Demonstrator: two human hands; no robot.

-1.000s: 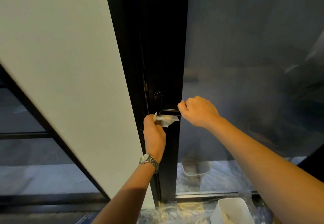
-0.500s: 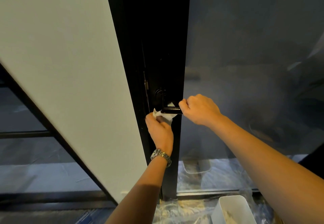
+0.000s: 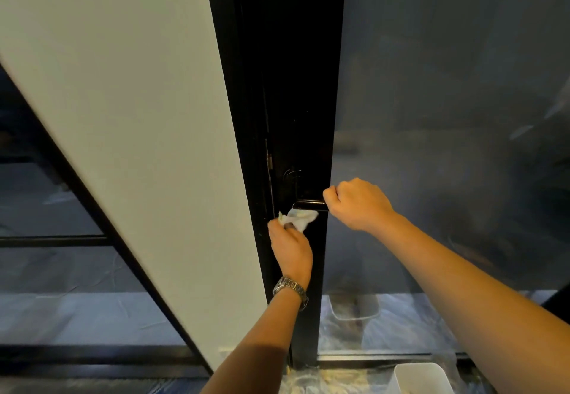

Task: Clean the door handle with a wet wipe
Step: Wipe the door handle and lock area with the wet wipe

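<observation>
A black lever door handle point(image 3: 308, 205) sticks out from the black door frame point(image 3: 296, 85). My right hand point(image 3: 357, 204) is closed around the handle's right end. Just below the handle's left end, my left hand point(image 3: 291, 247), with a metal watch on its wrist, pinches a crumpled white wet wipe point(image 3: 298, 218). The wipe's top edge touches the underside of the handle. The right part of the handle is hidden inside my right fist.
A white wall panel point(image 3: 138, 116) stands left of the frame, a dark glass pane point(image 3: 447, 116) to the right. A white bin point(image 3: 419, 378) sits on the plastic-covered floor at the bottom right. Dark window bars run at the lower left.
My left hand has slid the wipe down from around the handle's left end to just beneath it. My right hand keeps its grip on the handle.
</observation>
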